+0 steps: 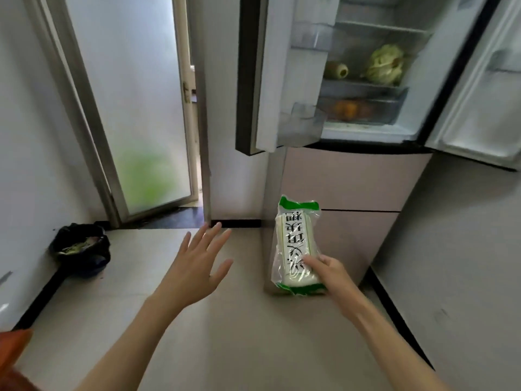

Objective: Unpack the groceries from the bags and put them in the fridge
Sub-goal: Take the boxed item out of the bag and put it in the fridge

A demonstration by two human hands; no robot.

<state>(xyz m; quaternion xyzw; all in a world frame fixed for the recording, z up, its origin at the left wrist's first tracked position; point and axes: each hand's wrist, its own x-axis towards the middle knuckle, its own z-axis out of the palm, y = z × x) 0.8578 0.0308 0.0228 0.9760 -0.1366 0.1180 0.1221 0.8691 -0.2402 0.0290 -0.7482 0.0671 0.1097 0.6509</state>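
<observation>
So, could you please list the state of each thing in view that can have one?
Fridge: both upper doors open, lower drawers shut.
Packet: sealed, held in the air by its lower end.
Right hand: grips the packet.
Left hand: open, fingers spread, holds nothing.
Cabbage: on a fridge shelf.
Crisper drawer: shut, orange produce inside.
Glass door: ajar.
Black bag: open, on the floor by the wall.

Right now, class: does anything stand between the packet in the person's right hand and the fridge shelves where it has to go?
Nothing visible does. The right hand holds the green-and-white packet below the fridge, whose two upper doors stand open. The cabbage sits on one shelf, with bare shelf beside it. The left hand is open, off to the side.
</observation>
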